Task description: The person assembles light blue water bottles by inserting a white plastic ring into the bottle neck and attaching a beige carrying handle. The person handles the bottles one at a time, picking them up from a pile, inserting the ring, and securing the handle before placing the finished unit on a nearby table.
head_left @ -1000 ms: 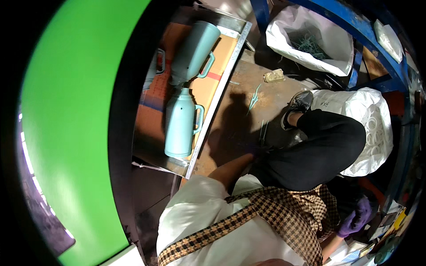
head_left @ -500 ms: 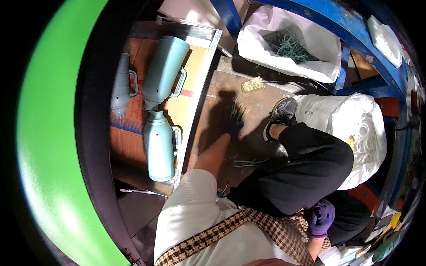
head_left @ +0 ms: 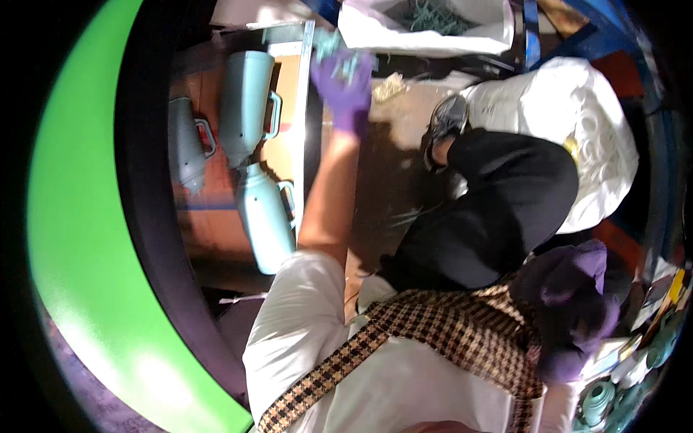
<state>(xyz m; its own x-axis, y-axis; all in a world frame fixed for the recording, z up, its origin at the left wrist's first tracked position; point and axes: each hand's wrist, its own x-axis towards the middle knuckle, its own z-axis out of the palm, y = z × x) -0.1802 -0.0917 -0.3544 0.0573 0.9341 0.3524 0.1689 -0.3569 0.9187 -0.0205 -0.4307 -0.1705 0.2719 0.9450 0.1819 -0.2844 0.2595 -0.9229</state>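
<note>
Teal scraps (head_left: 346, 68) are grasped by the left hand (head_left: 343, 90), near the far right corner of the tray (head_left: 302, 133); probably light and springy, best gripped mid-bunch. Whether the blurred right hand (head_left: 570, 299) grips anything, I cannot tell.

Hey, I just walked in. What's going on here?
A person's purple-gloved left hand is holding blurry teal scraps near the rim of a metal-edged tray. Three jug-shaped casings with handles lie in it. The gloved right hand is beside the checked apron; I can't tell if it holds anything. A white sack with more teal scraps stands ahead.
</note>
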